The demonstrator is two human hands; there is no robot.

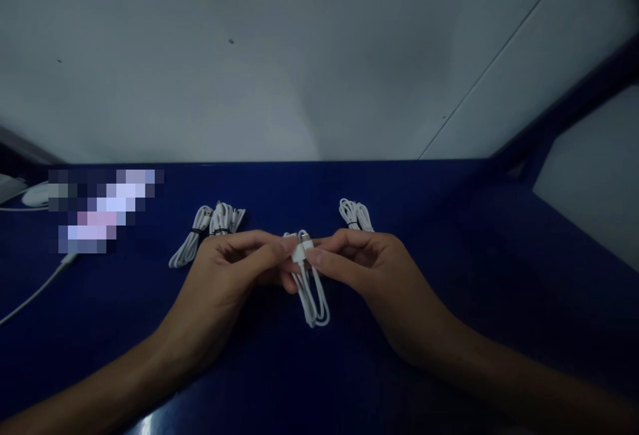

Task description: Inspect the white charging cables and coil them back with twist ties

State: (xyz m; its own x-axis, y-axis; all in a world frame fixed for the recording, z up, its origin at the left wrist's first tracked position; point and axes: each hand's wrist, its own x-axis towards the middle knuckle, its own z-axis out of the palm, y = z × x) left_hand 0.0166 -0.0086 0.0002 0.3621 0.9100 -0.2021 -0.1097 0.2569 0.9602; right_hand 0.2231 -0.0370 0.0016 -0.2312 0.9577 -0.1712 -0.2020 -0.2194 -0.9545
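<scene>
Between my two hands hangs a coiled white USB cable (310, 302), its loops dangling below the fingers. My left hand (239, 259) pinches it near the plug end from the left. From the other side, the thumb and fingers of my right hand (367, 259) close on the same cable, by a plug with a metal tip. Behind my left hand lie several bundled white cables (192, 239) with black ties. Another bundle of white cable (354, 212) rests behind my right hand, partly covered by it.
The blue tabletop (439, 222) meets a pale wall panel (249, 89) at the back. On the left, a blurred-out bright object (107, 212) has a white cord (37, 295) running from it. A rounded white item (36, 194) lies at the far left. A blue frame (564, 106) stands at the right.
</scene>
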